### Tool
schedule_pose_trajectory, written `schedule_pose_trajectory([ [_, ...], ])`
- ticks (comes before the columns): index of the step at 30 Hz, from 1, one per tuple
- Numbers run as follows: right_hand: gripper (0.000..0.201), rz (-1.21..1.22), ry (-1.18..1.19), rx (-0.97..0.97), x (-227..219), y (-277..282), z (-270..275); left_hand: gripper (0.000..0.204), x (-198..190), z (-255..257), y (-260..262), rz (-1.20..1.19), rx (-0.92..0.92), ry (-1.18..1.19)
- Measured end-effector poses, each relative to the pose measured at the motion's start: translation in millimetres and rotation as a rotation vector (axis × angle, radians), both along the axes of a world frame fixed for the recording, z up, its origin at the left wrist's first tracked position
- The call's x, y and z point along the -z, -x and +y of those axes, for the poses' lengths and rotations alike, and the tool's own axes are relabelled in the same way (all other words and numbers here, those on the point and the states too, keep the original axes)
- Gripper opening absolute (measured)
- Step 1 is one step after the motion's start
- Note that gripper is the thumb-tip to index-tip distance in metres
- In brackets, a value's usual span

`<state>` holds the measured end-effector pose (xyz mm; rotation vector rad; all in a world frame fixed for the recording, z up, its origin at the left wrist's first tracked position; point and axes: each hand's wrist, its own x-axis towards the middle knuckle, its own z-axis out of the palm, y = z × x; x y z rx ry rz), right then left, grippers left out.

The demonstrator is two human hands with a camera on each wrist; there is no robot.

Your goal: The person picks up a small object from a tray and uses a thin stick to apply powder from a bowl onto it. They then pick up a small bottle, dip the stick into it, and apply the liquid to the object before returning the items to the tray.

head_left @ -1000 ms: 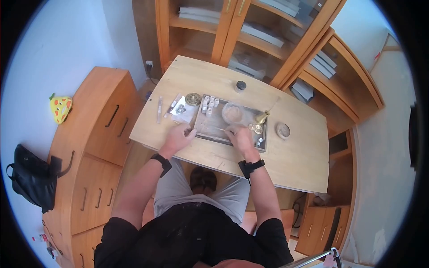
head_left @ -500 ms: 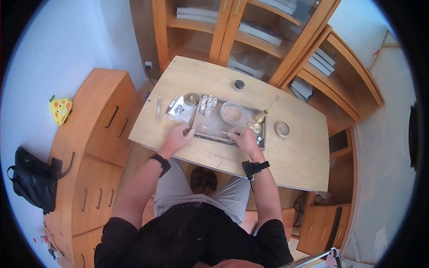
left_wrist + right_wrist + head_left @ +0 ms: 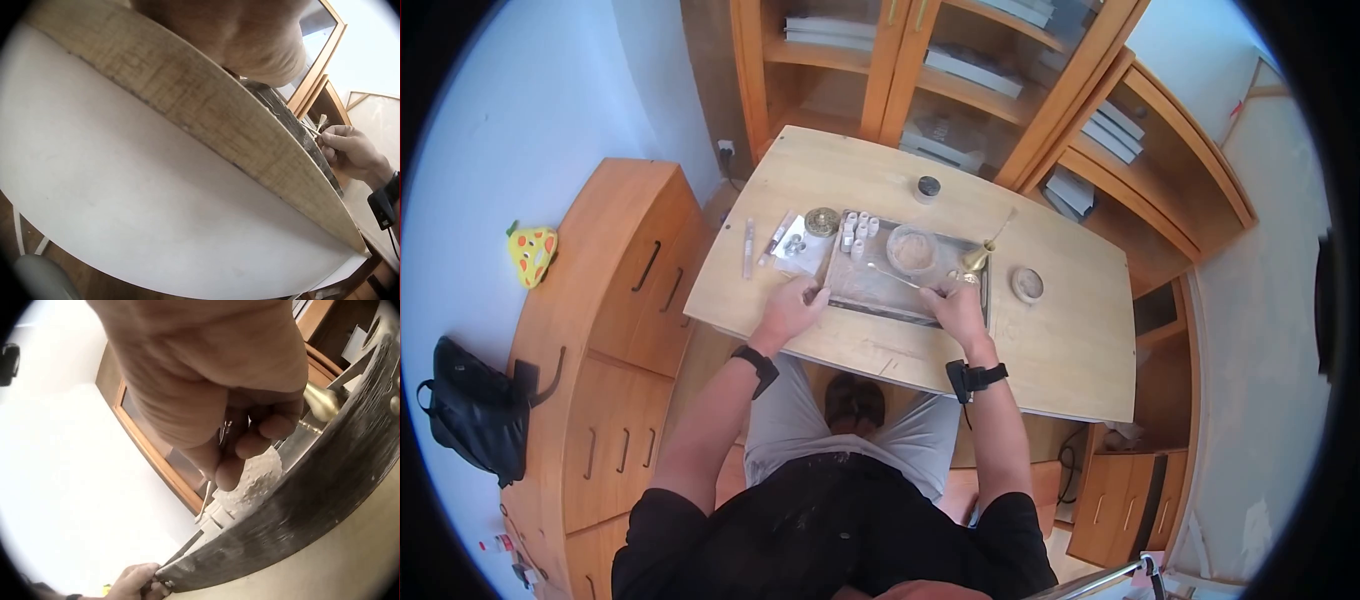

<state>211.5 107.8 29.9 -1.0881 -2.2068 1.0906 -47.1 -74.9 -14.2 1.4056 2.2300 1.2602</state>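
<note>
head view: the right hand [image 3: 960,311] has its fingers [image 3: 936,296] clamped on a thin stick [image 3: 892,275], its long axis pointing up-left.

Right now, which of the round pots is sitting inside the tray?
The widest one, the bowl of pale powder. The dark-topped jar and the small round pot at the right both stand on the table, outside the tray.

Texts and brands: none could be read | numbers and signs: also none | white stack [image 3: 943,146] in cabinet [image 3: 886,112]: marks were too small
</note>
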Motion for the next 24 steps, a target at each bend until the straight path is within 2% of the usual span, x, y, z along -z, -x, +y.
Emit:
schedule_pose_trajectory([
  [2, 0.020, -0.084, -0.121, -0.017, -1.1, 14.1, -6.7, 0.027, 2.2, -0.1, 1.7, -0.008, 0.005, -0.004],
  [5, 0.019, -0.043, -0.346, -0.072, 4.2, 34.9, -17.2, 0.027, 6.0, 0.6, 3.4, -0.026, 0.008, -0.024],
  [11, 0.016, -0.212, -0.489, -0.027, 20.2, 71.1, -17.4, 0.026, 10.3, 1.1, 3.6, -0.040, 0.005, -0.051],
  [24, 0.010, -0.083, -0.413, -0.352, 14.9, 40.7, -13.3, 0.027, 11.1, 2.5, 4.6, -0.032, 0.006, -0.019],
])
